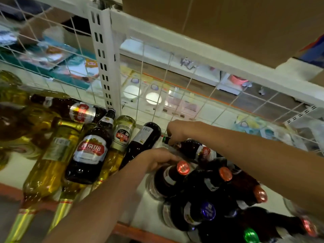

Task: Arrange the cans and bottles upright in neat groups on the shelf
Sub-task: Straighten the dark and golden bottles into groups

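In the middle of the frame I see a dark bottle (201, 151) lying on its side on the shelf (140, 204), its green-capped neck pointing left. The right hand (177, 131) comes in from the right edge, and its fingers (171, 138) pinch that neck just behind the cap. Just below, the left hand (157, 160) reaches in from the lower left. Its fingers (169, 159) curl round the neck of an upright red-capped bottle (183, 168).

That bottle stands at the upper left of an upright group filling the lower right of the frame, where I pick out an orange cap (225, 174), a blue cap (208, 210) and a green cap (251, 235). Across the left half more bottles lie flat and overlapping: a U8 bottle (89, 152), yellow bottles (50, 165), a pale bottle (121, 135) and a barcode bottle (142, 142). A wire grid (157, 76) backs the shelf, and a cardboard box (228, 23) fills the upper right.
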